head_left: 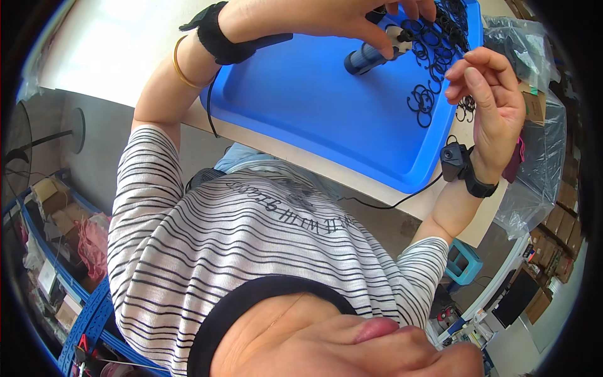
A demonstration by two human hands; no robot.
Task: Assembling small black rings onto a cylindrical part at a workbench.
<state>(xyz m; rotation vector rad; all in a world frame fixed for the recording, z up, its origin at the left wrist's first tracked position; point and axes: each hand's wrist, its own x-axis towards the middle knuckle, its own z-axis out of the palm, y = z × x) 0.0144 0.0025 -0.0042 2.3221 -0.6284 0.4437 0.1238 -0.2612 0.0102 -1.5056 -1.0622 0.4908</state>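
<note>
Evidently both hands are at the blue tray (282, 110), which sits on a pale surface (119, 44). The left hand (348, 16) reaches across its far side, partly cut off by the upper edge of the view. Its thumb lies against a dark cylinder (364, 60) with a pale, metallic-looking head; the remaining fingers curve beyond it, and I cannot tell how firmly they grip. That cylinder is inside the tray, toward the far right, beside many thin black rings (422, 103). Most of these are heaped along the tray's right side, with a few loose ones nearer the person.

The right hand (496, 94) is raised beside the tray's right rim, palm turned inward and fingers half bent. Its thumb and forefinger are near each other; whether something small sits between them cannot be made out. A black strap (482, 186) with a small black device (453, 157) circles that wrist. On the left arm are a black wristband (217, 38) and a gold-coloured bangle (181, 66). Clear plastic sheeting (543, 157) hangs at the right.
</note>
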